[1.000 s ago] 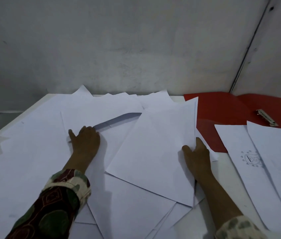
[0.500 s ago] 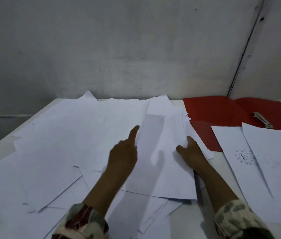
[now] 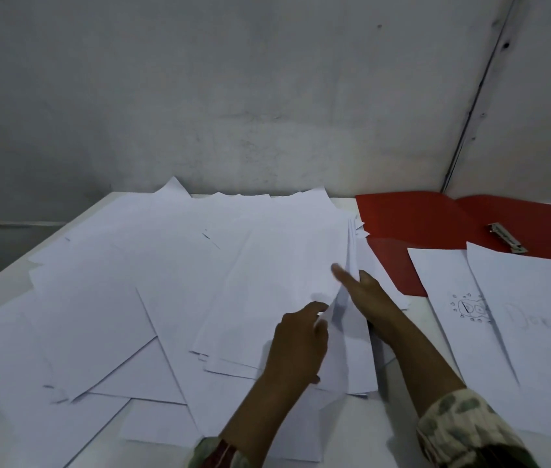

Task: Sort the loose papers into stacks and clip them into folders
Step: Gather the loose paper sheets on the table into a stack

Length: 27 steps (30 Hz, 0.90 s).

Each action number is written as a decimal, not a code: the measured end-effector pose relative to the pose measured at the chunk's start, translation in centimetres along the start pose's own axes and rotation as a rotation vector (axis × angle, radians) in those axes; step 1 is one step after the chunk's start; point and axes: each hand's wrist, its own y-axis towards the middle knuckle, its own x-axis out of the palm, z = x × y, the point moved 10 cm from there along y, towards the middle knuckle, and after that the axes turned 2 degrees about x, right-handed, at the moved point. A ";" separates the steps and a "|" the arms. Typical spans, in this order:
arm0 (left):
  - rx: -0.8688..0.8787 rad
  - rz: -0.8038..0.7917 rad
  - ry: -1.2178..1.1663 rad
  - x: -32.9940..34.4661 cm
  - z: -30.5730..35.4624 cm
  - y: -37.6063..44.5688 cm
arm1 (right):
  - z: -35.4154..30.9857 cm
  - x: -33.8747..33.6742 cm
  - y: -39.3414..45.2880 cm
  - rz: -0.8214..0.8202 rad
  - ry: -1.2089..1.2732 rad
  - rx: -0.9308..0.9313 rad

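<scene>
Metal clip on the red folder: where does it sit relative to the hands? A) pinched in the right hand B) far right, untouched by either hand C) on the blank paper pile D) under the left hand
B: the metal clip lies on the open red folder at far right, apart from the left hand and right hand, which both work at the paper pile.

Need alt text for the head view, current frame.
Two hands, left hand and right hand, lift the edge of a white paper stack on a paper-strewn table. An open red folder with a metal clip lies at right.
</scene>
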 end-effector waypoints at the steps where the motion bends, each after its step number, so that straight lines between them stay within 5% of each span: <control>1: -0.004 -0.040 -0.027 0.5 0.0 -0.1 | 0.1 -0.1 0.0 0.006 -0.010 -0.010; 4: 0.009 -0.100 -0.129 0.7 0.0 -0.3 | -0.1 -0.5 0.2 0.049 -0.053 -0.049; 7: 0.015 0.072 -0.213 -2.5 -1.1 -0.3 | -0.3 -1.2 0.3 0.074 -0.068 -0.079; 11: -0.089 0.498 0.215 -10.1 -4.5 -1.8 | -0.4 -2.7 0.0 0.140 -0.097 -0.100; 14: -0.404 0.495 0.325 -13.5 -8.6 -3.2 | 0.1 -3.2 -0.3 0.169 -0.122 -0.074; 17: -0.518 0.486 0.146 -15.3 -11.1 -4.2 | 0.1 -2.9 -0.5 0.191 -0.155 -0.098; 27: -0.416 0.692 -0.387 -15.7 -13.4 -4.0 | -1.7 1.2 -0.7 0.093 -0.362 -0.155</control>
